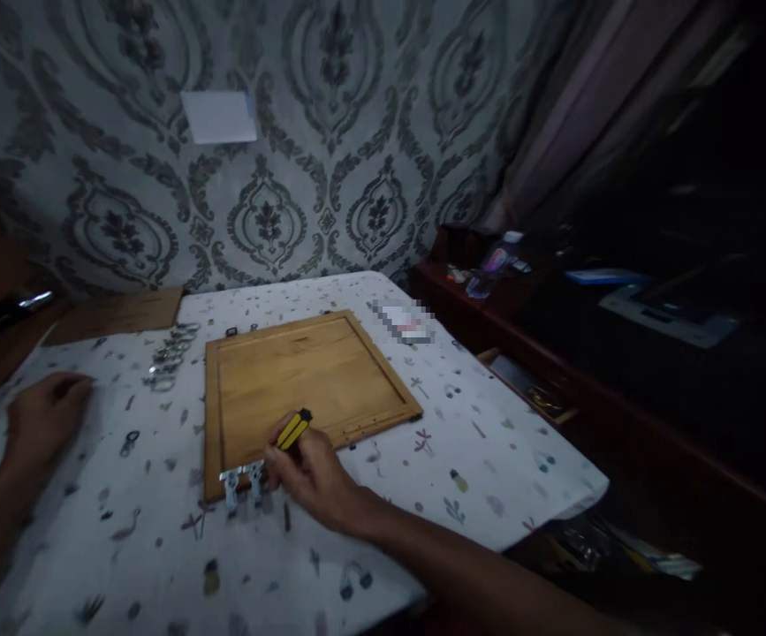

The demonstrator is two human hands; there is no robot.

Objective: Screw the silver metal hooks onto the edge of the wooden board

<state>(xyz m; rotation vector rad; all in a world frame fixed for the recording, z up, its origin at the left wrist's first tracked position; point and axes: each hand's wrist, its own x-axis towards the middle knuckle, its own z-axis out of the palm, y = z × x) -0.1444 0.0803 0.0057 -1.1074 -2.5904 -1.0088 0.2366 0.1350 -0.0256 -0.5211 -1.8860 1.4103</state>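
A wooden cabinet door point(296, 380) with a raised border lies flat on the cloth-covered table. Two metal hinges point(232, 491) sit along its near edge, toward the left corner, and stick out past it. My right hand point(316, 473) grips a screwdriver point(294, 430) by its yellow-and-black handle, beside these hinges. The screwdriver's tip is hidden behind my fingers. At the left, my left hand point(44, 415) hovers over or rests on the cloth with loosely bent fingers, apart from the door. No object shows in it.
Several metal hinges point(171, 353) lie in a row left of the door. Behind them is a brown board point(117, 314). A blurred-out flat item point(404, 321) lies right of the door. A plastic bottle point(494, 265) stands on the dark furniture point(534, 340) beyond the table's right edge.
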